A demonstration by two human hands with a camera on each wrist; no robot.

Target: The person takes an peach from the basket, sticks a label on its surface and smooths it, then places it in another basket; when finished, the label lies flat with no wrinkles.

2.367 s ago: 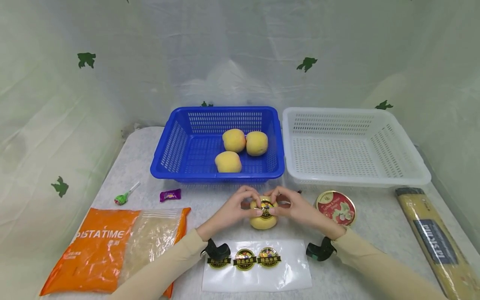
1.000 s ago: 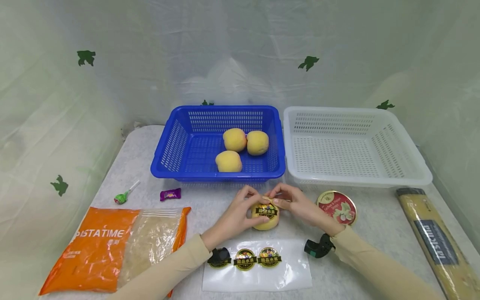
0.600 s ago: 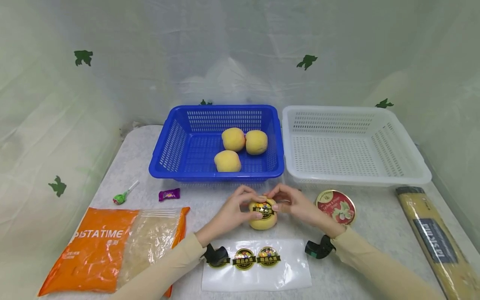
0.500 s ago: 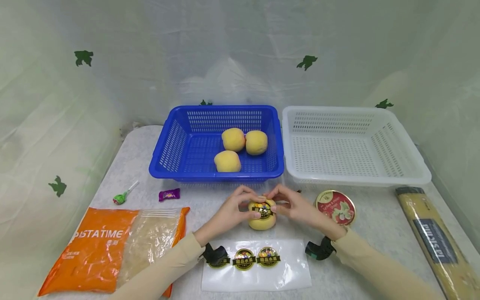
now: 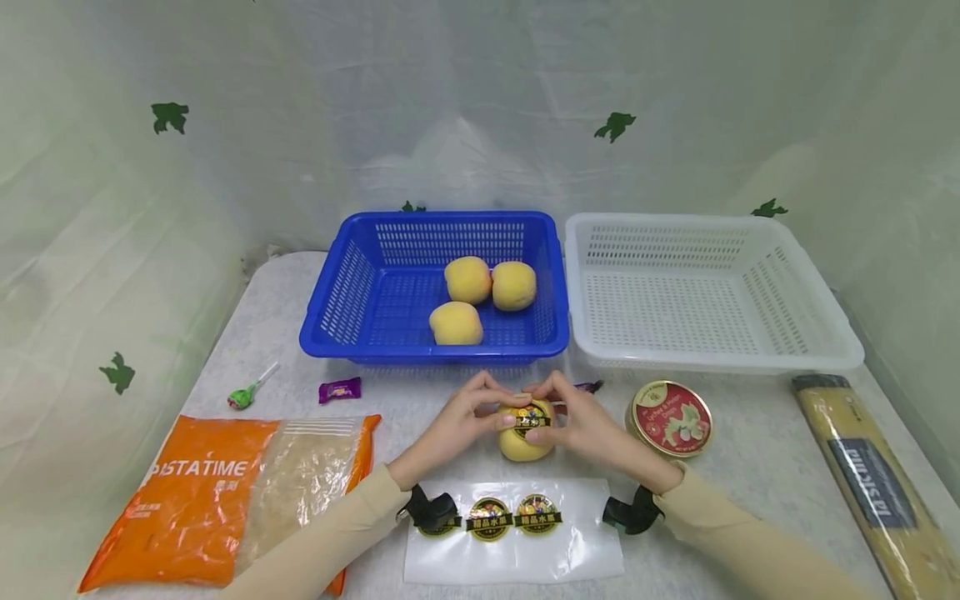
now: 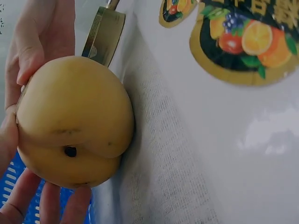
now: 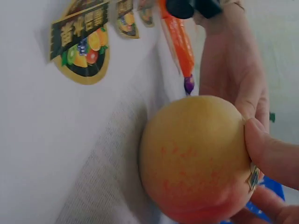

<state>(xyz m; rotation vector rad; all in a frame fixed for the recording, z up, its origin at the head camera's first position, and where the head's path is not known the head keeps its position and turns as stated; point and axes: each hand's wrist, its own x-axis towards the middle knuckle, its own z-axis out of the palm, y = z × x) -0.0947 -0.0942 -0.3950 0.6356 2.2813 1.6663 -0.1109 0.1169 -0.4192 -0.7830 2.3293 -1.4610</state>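
Note:
A yellow peach [image 5: 525, 451] with a round black-and-gold fruit sticker [image 5: 532, 421] on its upper side stands between both hands, just behind a white sticker sheet [image 5: 517, 565]. My left hand [image 5: 459, 423] grips it from the left, thumb at the sticker's left edge. From the other side my right hand [image 5: 583, 423] holds it, thumb against the sticker's lower right. The left wrist view shows the stem end of the peach [image 6: 74, 107], fingers behind and below it. In the right wrist view a pink blush covers the peach [image 7: 196, 154].
A blue basket [image 5: 435, 352] with three peaches stands behind, beside a white basket [image 5: 712, 360]. To the left lie an orange pouch [image 5: 187, 500], a lollipop [image 5: 242, 397] and a purple candy [image 5: 340, 390]. Rightward are a round red tin [image 5: 672, 418] and a pasta pack [image 5: 870, 479].
The right hand has shifted slightly left and its thumb has slid inward over the sticker's lower right. More of the tin and of a dark wrapper behind that hand shows.

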